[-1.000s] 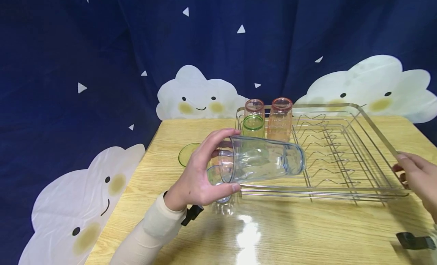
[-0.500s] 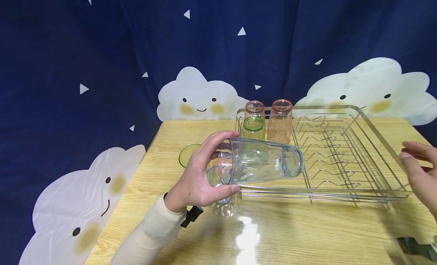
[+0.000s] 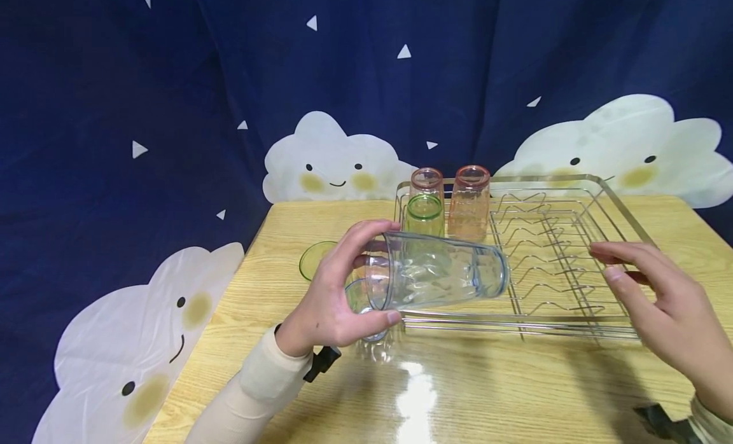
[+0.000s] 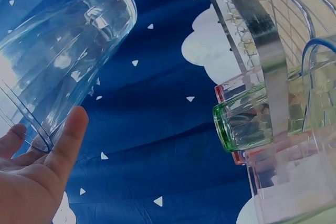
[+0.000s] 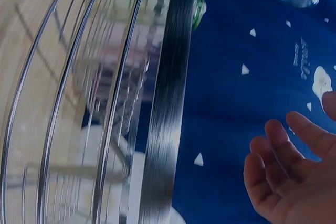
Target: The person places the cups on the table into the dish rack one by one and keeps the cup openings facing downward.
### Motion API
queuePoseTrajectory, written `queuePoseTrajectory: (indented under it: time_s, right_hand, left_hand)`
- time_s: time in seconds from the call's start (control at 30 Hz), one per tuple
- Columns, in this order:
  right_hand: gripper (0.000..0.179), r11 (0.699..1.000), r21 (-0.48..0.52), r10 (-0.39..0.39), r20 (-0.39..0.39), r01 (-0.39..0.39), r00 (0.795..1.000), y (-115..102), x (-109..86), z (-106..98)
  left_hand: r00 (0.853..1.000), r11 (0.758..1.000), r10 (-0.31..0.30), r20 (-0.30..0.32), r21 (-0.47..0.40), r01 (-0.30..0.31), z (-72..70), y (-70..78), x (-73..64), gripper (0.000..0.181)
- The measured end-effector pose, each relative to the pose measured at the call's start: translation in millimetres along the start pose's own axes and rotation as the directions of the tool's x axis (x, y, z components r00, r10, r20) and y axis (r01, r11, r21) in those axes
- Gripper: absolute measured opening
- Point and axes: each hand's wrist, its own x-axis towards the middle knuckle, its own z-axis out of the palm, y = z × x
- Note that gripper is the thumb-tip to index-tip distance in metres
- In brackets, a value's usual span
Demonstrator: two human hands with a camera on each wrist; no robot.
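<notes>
My left hand (image 3: 338, 291) grips a clear blue-tinted glass (image 3: 446, 272) near its wide mouth, thumb below and fingers above. The glass lies sideways in the air, its base pointing right, in front of the wire dish rack (image 3: 544, 318). In the left wrist view the same glass (image 4: 79, 40) slants up from the fingers. My right hand (image 3: 670, 304) hovers over the rack's right part, fingers loosely bent and holding nothing. Inside the rack's left end, upside down, stand a green glass (image 3: 425, 215), an orange glass (image 3: 471, 202) and a pink glass (image 3: 427, 179).
A green-rimmed glass (image 3: 315, 259) is on the table (image 3: 487, 393) left of the rack, partly behind my left hand. Another clear glass (image 3: 375, 333) is mostly hidden by that hand. A dark blue curtain (image 3: 366, 69) hangs behind the table.
My right hand has let go of the rack's right edge and moved left over the rack. My left hand and the blue-tinted glass have stayed almost in place.
</notes>
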Motion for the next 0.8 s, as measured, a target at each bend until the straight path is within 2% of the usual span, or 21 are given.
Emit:
queuePoseTrajectory:
  time_s: [0.07, 0.17, 0.4, 0.6, 0.8]
  right_hand:
    - [0.034, 0.998, 0.032, -0.06, 0.015, 0.059, 0.998, -7, 1.0, 3]
    - [0.039, 0.994, 0.061, -0.096, 0.053, 0.093, 0.994, -15, 1.8, 9]
    - [0.046, 0.983, 0.162, -0.115, 0.142, 0.092, 0.983, -20, 1.5, 20]
    - [0.057, 0.965, 0.225, -0.182, 0.206, 0.134, 0.961, -27, 2.7, 27]
    - [0.064, 0.944, 0.3, -0.216, 0.251, 0.137, 0.944, -35, 5.4, 33]
  left_hand:
    - [1.0, 1.0, 0.002, 0.003, -0.006, -0.002, 1.3, -1.2, 0.3, 0.091]
    - [1.0, 1.0, -0.006, 0.01, -0.015, 0.006, 4.2, -1.9, 0.8, 0.091]
    - [1.0, 1.0, -0.004, 0.011, -0.021, 0.004, 8.3, -1.4, 1.1, 0.092]
    - [1.0, 1.0, -0.007, 0.009, -0.023, 0.007, 9.3, -1.0, 1.6, 0.092]
    - [1.0, 1.0, 0.003, 0.008, -0.029, -0.003, 11.7, -1.4, 2.0, 0.093]
